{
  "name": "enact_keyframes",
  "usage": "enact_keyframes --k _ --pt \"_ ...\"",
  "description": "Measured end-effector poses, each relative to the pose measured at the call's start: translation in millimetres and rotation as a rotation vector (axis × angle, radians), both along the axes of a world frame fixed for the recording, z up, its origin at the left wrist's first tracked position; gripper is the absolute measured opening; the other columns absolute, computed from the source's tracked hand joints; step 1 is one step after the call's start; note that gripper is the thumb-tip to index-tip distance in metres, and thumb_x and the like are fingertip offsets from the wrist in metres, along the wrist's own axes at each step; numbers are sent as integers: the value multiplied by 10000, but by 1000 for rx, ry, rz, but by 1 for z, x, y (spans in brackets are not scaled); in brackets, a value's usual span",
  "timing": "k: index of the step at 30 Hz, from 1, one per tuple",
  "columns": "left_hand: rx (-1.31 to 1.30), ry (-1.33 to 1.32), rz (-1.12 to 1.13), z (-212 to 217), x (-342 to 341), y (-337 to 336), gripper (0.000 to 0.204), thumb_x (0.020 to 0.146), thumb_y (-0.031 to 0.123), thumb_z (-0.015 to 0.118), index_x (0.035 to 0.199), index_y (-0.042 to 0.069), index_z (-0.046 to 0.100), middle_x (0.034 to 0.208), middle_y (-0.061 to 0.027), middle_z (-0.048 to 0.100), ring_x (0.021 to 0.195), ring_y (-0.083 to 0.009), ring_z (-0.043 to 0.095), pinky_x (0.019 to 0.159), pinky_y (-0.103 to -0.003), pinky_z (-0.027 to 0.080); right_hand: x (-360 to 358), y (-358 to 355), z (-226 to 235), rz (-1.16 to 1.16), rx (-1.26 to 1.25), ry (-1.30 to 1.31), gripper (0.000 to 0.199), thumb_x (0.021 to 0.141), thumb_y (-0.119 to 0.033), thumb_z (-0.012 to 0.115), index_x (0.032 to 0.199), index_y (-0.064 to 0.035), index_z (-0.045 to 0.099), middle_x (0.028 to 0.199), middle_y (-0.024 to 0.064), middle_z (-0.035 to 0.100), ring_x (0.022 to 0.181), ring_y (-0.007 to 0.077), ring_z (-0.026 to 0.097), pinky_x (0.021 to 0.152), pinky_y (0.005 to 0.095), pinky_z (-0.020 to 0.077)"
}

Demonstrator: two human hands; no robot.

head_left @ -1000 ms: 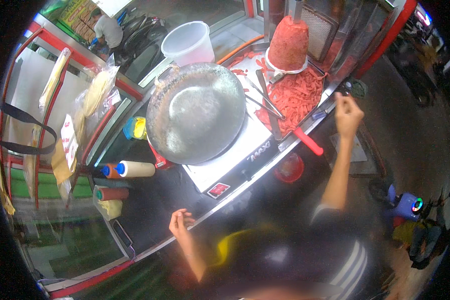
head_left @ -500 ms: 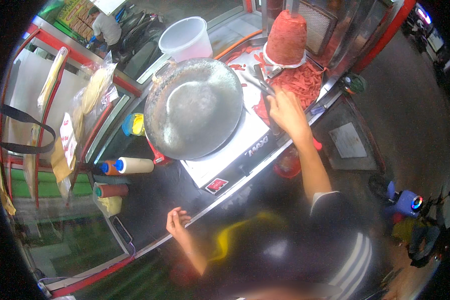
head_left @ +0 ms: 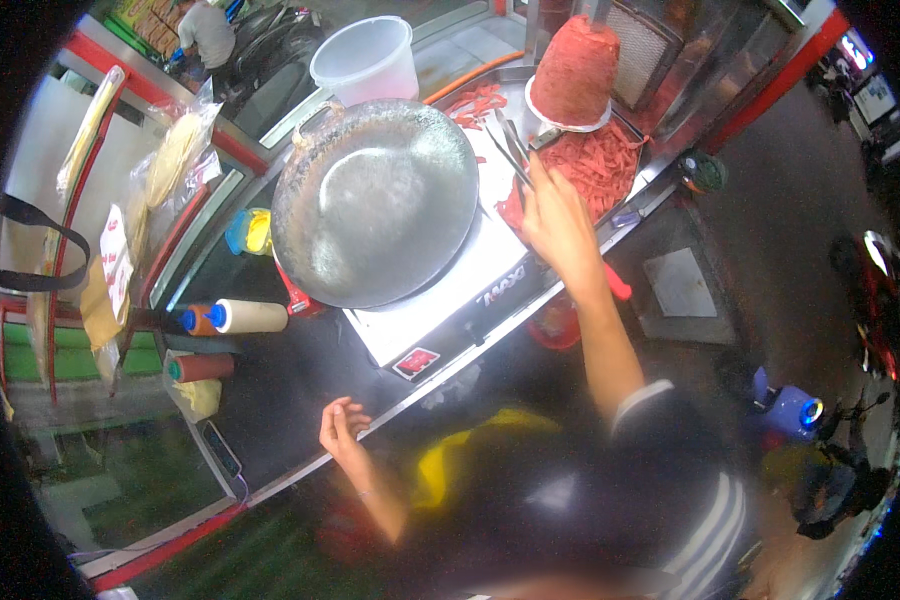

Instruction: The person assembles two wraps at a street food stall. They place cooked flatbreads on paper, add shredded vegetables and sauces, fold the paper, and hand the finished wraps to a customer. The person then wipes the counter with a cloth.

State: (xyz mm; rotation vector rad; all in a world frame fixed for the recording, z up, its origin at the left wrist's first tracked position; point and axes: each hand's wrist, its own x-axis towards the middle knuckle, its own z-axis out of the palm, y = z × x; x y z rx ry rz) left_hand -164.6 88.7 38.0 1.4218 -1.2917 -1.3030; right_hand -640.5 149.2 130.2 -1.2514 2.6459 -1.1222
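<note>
My right hand [head_left: 558,222] is closed around metal tongs [head_left: 510,150], whose tips point to the far left over the meat tray [head_left: 515,82]. Shaved red meat [head_left: 595,172] lies heaped in that tray beside the hand. Just behind it stands a cone of stacked red meat [head_left: 574,72] on a white round base. A large dark griddle pan [head_left: 375,205], bare on its top, rests on the white stove [head_left: 395,335] left of the tongs. Near the counter's front edge, my left hand [head_left: 343,428] holds nothing, its fingers loosely bent and apart.
A clear plastic tub [head_left: 368,65] stands behind the pan. Squeeze bottles [head_left: 250,316] and a phone [head_left: 220,450] lie on the dark counter at left. Bagged flatbreads [head_left: 175,160] hang by the left frame. A person in a grey shirt [head_left: 208,38] is beyond the stall.
The tongs have turned more toward the far side, and their arms now show spread apart. My left hand keeps its loose pose. The whole view has shifted slightly.
</note>
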Motion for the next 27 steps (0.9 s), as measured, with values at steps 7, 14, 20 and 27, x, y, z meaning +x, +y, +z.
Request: enact_keyframes --k 7,14,20,27 --pt "-78 -186 -55 5 2 -2 314 1167 298 620 1168 13 752 950 -77 754 735 -133 692 666 -273 530 -11 -11 11 111 121 -8 434 1021 -98 662 1435 28 686 1116 335 733 1061 531 723 932 595 555" --pt "21 -1 19 4 1 4 313 1183 290 593 1158 23 755 939 -56 745 738 -124 683 673 -272 515 -38 8 36 -21 184 220 410 988 -85 671 1378 6 760 1020 342 750 992 512 753 896 602 586" --pt "-43 -169 -68 -10 5 -9 311 1182 286 587 1161 23 753 961 -53 749 753 -120 678 687 -267 511 -52 -3 71 92 350 570 214 873 -7 672 1058 24 776 957 298 757 904 504 754 814 588 607" --pt "85 78 35 14 -18 -9 303 1178 268 582 1161 20 754 973 -58 747 776 -118 677 697 -265 502 -66 -37 65 308 514 818 60 904 -31 709 921 -31 766 936 245 770 882 422 809 760 508 654"
